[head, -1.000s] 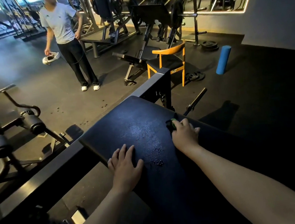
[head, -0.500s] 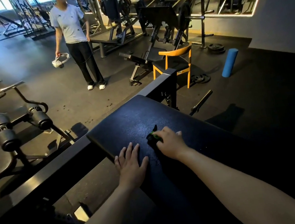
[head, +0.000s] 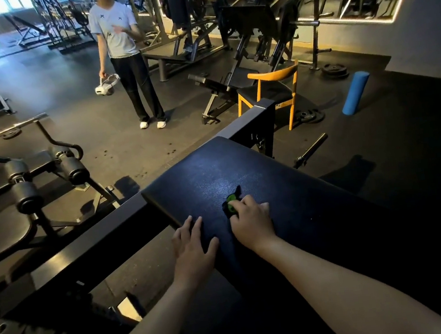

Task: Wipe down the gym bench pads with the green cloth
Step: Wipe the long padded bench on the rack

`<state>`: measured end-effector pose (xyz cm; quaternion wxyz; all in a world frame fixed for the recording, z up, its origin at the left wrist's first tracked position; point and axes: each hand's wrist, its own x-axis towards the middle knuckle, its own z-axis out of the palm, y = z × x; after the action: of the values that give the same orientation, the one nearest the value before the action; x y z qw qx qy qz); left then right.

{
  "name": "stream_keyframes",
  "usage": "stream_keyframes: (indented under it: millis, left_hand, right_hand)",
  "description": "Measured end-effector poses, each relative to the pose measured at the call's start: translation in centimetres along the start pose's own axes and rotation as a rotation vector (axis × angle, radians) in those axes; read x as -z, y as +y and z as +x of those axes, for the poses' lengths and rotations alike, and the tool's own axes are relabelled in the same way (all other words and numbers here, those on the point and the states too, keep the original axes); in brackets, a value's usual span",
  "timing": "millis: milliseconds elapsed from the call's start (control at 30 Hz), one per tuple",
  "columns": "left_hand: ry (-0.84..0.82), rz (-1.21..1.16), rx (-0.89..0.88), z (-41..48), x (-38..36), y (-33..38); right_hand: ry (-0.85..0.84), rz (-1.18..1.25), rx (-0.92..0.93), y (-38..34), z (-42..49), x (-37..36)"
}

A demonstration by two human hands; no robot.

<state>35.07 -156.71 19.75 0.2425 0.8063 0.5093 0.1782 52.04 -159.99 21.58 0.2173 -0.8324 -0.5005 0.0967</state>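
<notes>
Dim gym floor (head: 117, 140) stretches away under racks and weight machines, with an orange chair (head: 273, 89), a blue foam roller (head: 355, 92) and a loose bar (head: 311, 150) beyond the bench. Seen from the head camera, the dark bench pad (head: 214, 173) runs from the near edge toward a metal upright (head: 258, 124). On it the right hand (head: 251, 218) has its fingers curled round the bunched green cloth (head: 231, 203), pressing it onto the pad near the middle. Just beside it, the left hand (head: 192, 241) lies flat with fingers spread at the pad's left edge. A person in a pale shirt (head: 124, 59) stands well apart, holding a white headset (head: 107, 85).
</notes>
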Motion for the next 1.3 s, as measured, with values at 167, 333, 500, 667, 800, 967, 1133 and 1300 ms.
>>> stream_keyframes:
  millis: [167, 333, 500, 667, 800, 967, 1133, 1300]
  left_hand:
    - [-0.039, -0.024, -0.018, -0.1, 0.5, -0.5]
    - [-0.060, -0.052, -0.022, 0.0, 0.5, -1.0]
    - [-0.057, -0.084, -0.026, 0.1, 0.3, -1.3]
    - [-0.046, -0.096, -0.053, 0.3, 0.3, -1.7]
    - [-0.048, -0.121, -0.054, 0.2, 0.4, -1.8]
    - [-0.058, -0.187, -0.048, 0.0, 0.5, -1.6]
    - [-0.090, -0.287, -0.016, -0.3, 1.0, -1.5]
    - [-0.054, -0.330, 0.006, -0.8, 1.4, -2.1]
  right_hand:
    - [-0.009, -0.009, 0.116, -0.1, 0.8, 1.6]
    - [0.088, -0.013, -0.141, 1.6, 3.8, 2.8]
    - [-0.013, -0.018, -0.099, -1.0, 3.5, 0.4]
    - [-0.070, 0.018, 0.130, -3.7, 1.0, -1.0]
    - [-0.133, 0.035, 0.211, -3.2, 1.1, 0.0]
    - [0.083, 0.002, -0.070, -0.2, 2.3, 2.1]
    - [0.039, -0.030, -0.070, -1.3, 0.3, 1.3]
    - [-0.023, 0.074, 0.043, -4.1, -2.2, -0.3]
